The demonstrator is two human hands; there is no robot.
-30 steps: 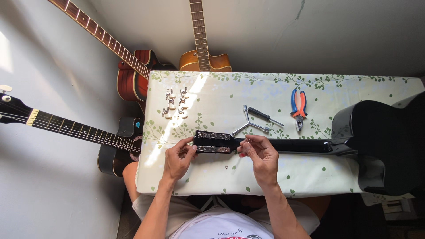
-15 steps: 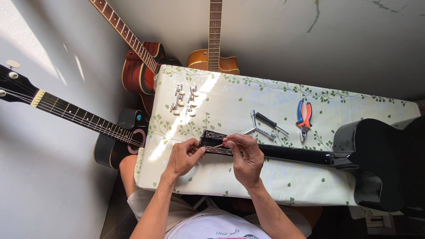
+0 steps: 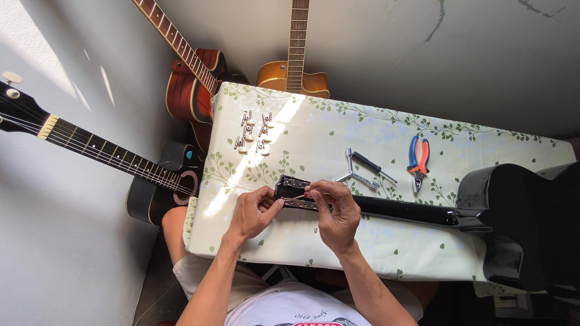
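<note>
2 hands work at the headstock (image 3: 292, 188) of a black guitar (image 3: 519, 223) that lies across the counter (image 3: 386, 139), body to the right, neck running left. The left hand (image 3: 252, 212) is pinched narrow at the headstock's near edge, thumb and forefinger closed on something small and silvery that cannot be made out. The right hand (image 3: 336, 216) rests over the neck just beside the headstock, fingers curled narrow on the same slim metal piece. By the look of it, the step in hand is fitting or freeing hardware at the headstock; the next move seems to call for a fine, steady pinch and a braced neck, as the glossy finish would slide easily on the cloth.

6 tuning pegs (image 3: 254, 130), chrome with cream buttons, lie in 2 rows well apart on the sunlit left of the counter. A chrome 3-armed wrench (image 3: 353, 172) and a black-handled screwdriver (image 3: 371, 166) lie near the neck, and blue-and-orange pliers (image 3: 418, 158) farther right. The cloth is pale, printed with green vines. 3 other guitars lean on the walls: red (image 3: 192, 90), amber (image 3: 292, 77), black (image 3: 158, 187).
</note>
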